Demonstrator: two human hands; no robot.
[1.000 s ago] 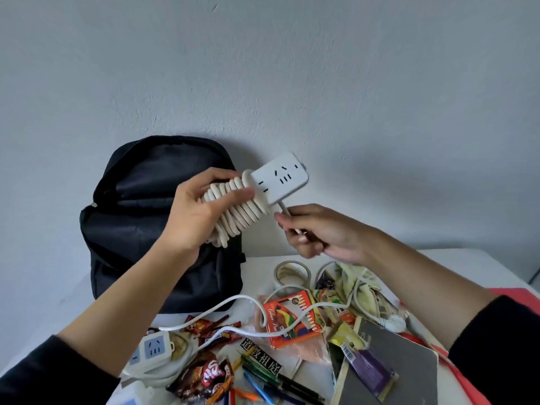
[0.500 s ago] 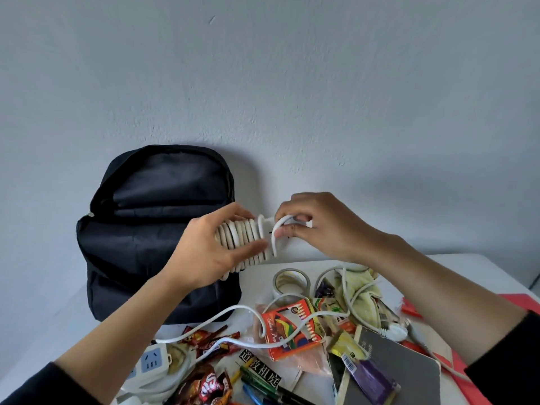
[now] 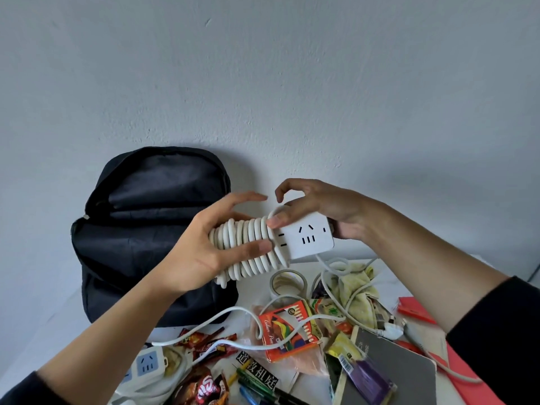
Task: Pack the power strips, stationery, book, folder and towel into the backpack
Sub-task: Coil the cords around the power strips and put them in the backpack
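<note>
Power strip (image 3: 304, 239) held in mid-air before open backpack (image 3: 152, 229), cord mostly coiled round it; left hand (image 3: 204, 252) fingers clamping coils, right hand (image 3: 321, 209) gripping socket end. Not yet packed. Still on surface (image 3: 344, 258): second power strip (image 3: 146, 365), pens (image 3: 257, 387), notebook (image 3: 403, 372), red folder (image 3: 420, 312), towel (image 3: 356, 282).

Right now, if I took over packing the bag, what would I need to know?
Left hand grips the coiled end of the white power strip; right hand holds its socket end. Cord partly wound, the rest trails to the table.
Backpack stands unzipped behind.
Second power strip, crayon box, tape roll, pens, towel, book and red folder lie on the table.
Left: finish winding, pack everything.
</note>
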